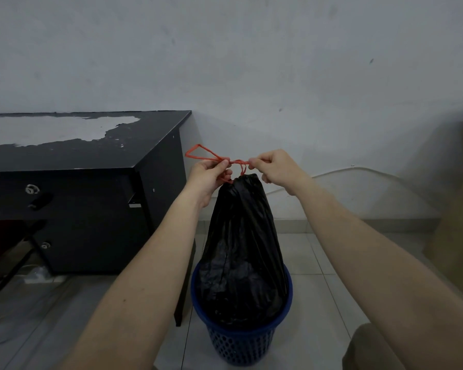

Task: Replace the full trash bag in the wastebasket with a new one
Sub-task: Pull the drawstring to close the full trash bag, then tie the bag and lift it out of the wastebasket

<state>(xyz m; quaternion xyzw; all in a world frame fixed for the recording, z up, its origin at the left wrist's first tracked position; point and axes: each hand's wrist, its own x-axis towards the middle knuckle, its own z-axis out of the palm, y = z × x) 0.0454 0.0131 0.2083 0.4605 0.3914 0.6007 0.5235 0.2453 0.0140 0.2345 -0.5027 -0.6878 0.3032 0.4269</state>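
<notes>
A black trash bag (241, 249) stands stretched upward out of a blue mesh wastebasket (241, 343) on the tiled floor. Its mouth is gathered shut by a red drawstring (237, 162) that is crossed over the neck of the bag. My left hand (209, 177) pinches one strand at the left of the crossing, and a red loop sticks up and left beyond it. On the other side, my right hand (275, 168) pinches the other strand. Both hands are level, just above the bag's top, pulling apart.
A black desk (91, 182) with a peeling top and drawer locks stands close on the left of the wastebasket. A grey wall is behind, with a white cable (358, 170) along it. A brown cardboard piece (460, 209) leans at the right. My knee (369, 348) shows at bottom right.
</notes>
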